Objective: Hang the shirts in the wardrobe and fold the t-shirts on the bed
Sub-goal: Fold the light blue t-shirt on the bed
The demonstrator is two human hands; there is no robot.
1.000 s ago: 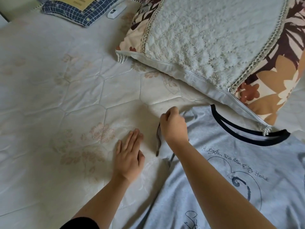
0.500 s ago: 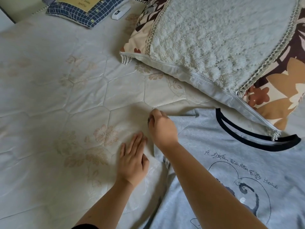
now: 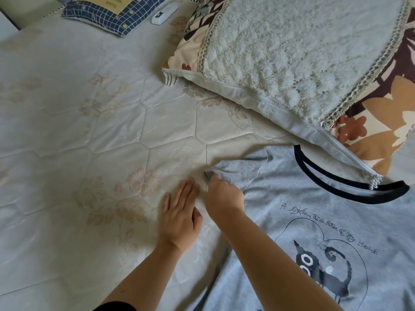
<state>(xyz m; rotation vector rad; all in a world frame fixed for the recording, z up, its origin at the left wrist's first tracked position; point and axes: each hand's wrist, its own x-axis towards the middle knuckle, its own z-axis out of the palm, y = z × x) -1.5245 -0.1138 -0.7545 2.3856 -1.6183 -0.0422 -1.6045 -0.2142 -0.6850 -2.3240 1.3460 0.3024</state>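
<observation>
Your right hand (image 3: pixel 222 195), pinching the sleeve hem (image 3: pixel 210 175), has pulled it out beside your flat left hand (image 3: pixel 179 217); grey t-shirt (image 3: pixel 314 221) lies face-up on the bed (image 3: pixel 89 131) against the pillow (image 3: pixel 292 52). Folding comes next.

Soft, even daylight here, a touch dim and cool-toned, with no hard shadows. A faint sheen glints off the bed (image 3: pixel 67 122) quilting near its middle. Gentle shade sits under the pillow (image 3: pixel 292 63) edge and beside the left hand (image 3: pixel 179 218), whose fingers (image 3: pixel 186 191) smear slightly. Wide-angle bending curves the frame's edges.
</observation>
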